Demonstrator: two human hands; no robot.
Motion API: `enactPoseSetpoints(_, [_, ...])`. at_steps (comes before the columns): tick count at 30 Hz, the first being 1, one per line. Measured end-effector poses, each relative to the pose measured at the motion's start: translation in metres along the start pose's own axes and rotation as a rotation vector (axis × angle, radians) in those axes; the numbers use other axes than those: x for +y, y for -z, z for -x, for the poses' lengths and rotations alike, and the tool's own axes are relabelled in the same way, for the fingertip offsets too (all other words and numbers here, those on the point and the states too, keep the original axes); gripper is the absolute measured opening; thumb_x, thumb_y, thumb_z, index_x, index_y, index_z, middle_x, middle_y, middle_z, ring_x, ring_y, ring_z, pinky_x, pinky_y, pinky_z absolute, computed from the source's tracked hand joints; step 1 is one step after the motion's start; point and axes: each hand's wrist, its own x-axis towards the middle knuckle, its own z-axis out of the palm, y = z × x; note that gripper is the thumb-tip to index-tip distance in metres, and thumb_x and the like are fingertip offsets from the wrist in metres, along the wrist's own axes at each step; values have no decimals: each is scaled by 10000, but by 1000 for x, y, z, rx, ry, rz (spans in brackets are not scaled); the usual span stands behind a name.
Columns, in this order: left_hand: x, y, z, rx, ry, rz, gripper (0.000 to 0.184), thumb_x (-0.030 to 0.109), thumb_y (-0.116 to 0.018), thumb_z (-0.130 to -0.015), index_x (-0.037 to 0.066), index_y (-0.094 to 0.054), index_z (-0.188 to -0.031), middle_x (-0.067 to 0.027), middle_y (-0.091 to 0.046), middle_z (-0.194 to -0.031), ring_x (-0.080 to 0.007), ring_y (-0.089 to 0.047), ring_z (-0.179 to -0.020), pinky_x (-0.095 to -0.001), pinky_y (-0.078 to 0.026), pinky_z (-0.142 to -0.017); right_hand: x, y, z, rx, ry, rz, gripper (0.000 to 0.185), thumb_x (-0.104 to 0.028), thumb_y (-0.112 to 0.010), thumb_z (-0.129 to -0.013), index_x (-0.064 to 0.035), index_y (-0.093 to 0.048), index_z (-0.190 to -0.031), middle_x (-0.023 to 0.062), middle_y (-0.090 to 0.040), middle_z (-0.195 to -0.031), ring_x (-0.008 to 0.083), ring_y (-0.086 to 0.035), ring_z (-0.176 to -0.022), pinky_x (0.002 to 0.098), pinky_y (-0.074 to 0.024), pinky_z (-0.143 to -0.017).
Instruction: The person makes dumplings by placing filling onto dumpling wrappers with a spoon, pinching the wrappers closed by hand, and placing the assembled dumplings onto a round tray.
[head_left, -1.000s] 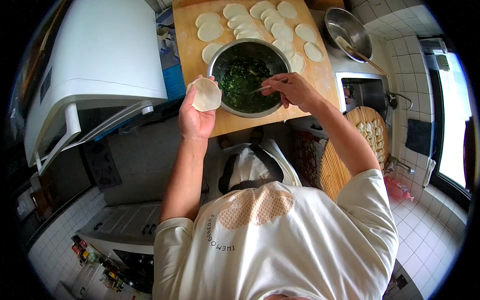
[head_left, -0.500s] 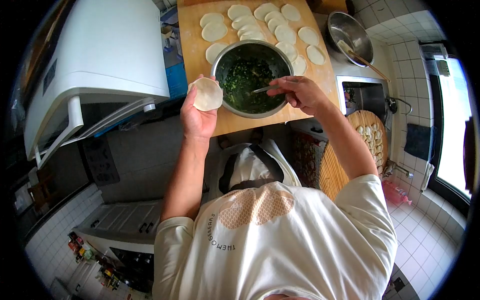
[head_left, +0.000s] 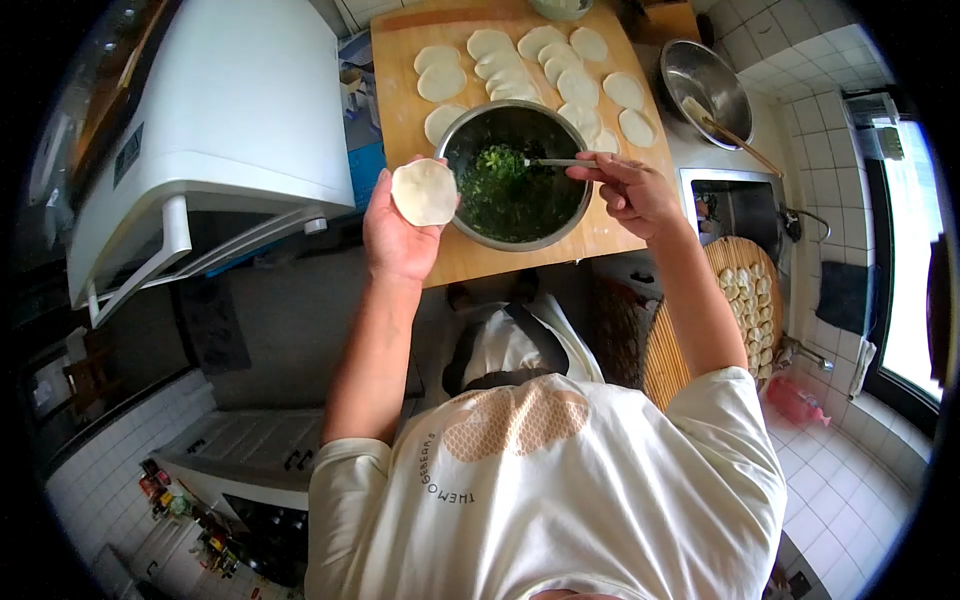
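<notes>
On the fingers and palm of my left hand point(head_left: 400, 243) lies a round, pale dough wrapper point(head_left: 424, 193), just left of a steel bowl point(head_left: 576, 214). Chopped green filling point(head_left: 515, 208) covers the inside of the bowl. My right hand point(head_left: 632, 190) grips the handle of a metal spoon point(head_left: 560, 162) at the bowl's right rim. A heap of green filling sits at the spoon's tip, above the bowl. Several flat dough wrappers point(head_left: 578, 88) lie behind the bowl, some overlapping.
The wooden board point(head_left: 400, 100) bears the bowl and wrappers. To its right are a second steel bowl point(head_left: 708, 88) with a wooden-handled tool, a sink point(head_left: 745, 212), and a round woven tray point(head_left: 665, 355) with several dumplings. A white appliance point(head_left: 230, 120) stands at the left.
My right hand has raised the spoon from the filling, and a green heap now shows on its tip. My left hand still holds the wrapper. The view has shifted slightly.
</notes>
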Motion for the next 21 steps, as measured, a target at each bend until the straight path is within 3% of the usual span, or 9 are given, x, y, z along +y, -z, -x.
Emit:
enactPoseSetpoints(5, [-18, -22, -20, 24, 61, -31, 483, 388, -256, -927, 12, -463, -1149, -175, -520, -1159, -301, -511, -1061, -434, -421, -898, -19, -14, 21, -10, 125, -67, 267, -179, -428, -919, 14, -520, -1080, 122, -624, -973, 24, -327, -428, 135, -252, -358])
enactPoseSetpoints(9, [-30, -42, -26, -16, 73, -58, 527, 426, -209, -928, 24, -465, -1150, -140, -538, -1127, -287, -502, -1070, -443, -394, -917, -7, -42, 34, 57, 298, 142, 272, -186, -416, -926, 14, -560, -1043, 128, -639, -935, 36, -394, -420, 161, -322, -376])
enactPoseSetpoints(12, [-35, -47, -31, -27, 85, -24, 515, 422, -205, -931, 33, -475, -1133, -126, -546, -1112, -269, -522, -1029, -446, -409, -891, 16, -51, 36, 104, 555, 458, 209, -109, -454, -906, 0, -584, -1028, 79, -644, -871, 54, -489, -459, 196, -417, -425])
enactPoseSetpoints(15, [-38, -52, -33, -29, 69, 21, 498, 438, -239, -921, 49, -517, -1059, -92, -578, -1022, -240, -538, -964, -410, -417, -852, 21, -57, 44, 137, 670, 579, 197, -91, -449, -904, -7, -583, -1022, 62, -642, -861, 55, -488, -469, 198, -421, -432])
enactPoseSetpoints(21, [-42, -55, -35, -43, 67, 89, 492, 433, -246, -920, 46, -524, -1043, -96, -580, -1012, -247, -536, -964, -415, -414, -848, 25, -56, 46, 128, 719, 589, 194, -83, -442, -906, -3, -574, -1023, 62, -634, -876, 61, -513, -509, 206, -437, -458])
